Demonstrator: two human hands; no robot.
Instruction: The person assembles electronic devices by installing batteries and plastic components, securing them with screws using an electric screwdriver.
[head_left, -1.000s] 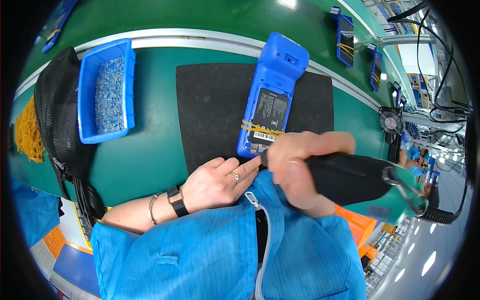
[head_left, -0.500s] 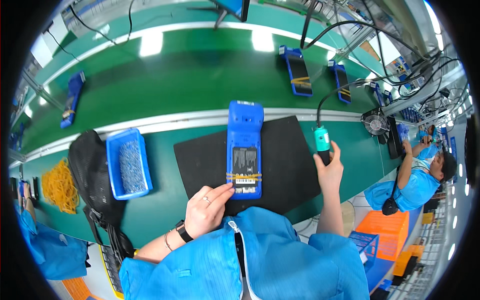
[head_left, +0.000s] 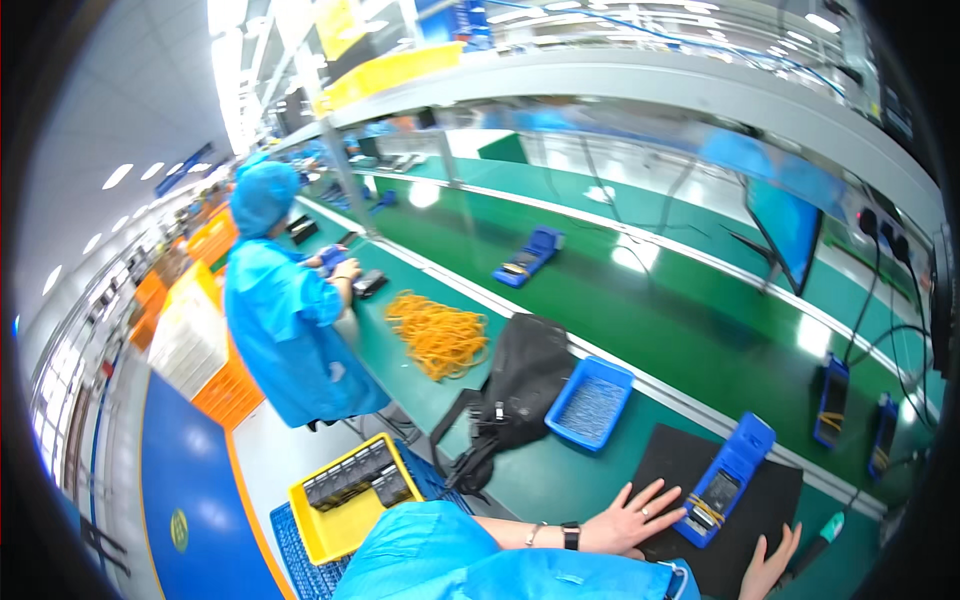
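Brightly lit factory hall, seen at a slant, with a green workbench (head_left: 530, 475) running beside a glossy green strip (head_left: 600, 310) from upper left to lower right. At lower right, a blue handheld device (head_left: 742, 450) lies on a black mat (head_left: 660, 465), a dark panel facing up and yellow bands (head_left: 706, 511) around its near end. The person's left hand (head_left: 620, 522) reaches in with fingers spread wide, fingertips at the device's left edge; whether they touch it is unclear. Near the mat's right side, the right hand (head_left: 768, 570) is cut off by the lower edge, thumb and fingers parted; a teal-and-black tool (head_left: 830, 528) is just beside it, contact uncertain. Farther left along the bench are a blue tray (head_left: 572, 437) of tiny pieces, a black bag (head_left: 535, 370), a heap of orange-yellow bands (head_left: 437, 335) and a co-worker in blue (head_left: 280, 340)
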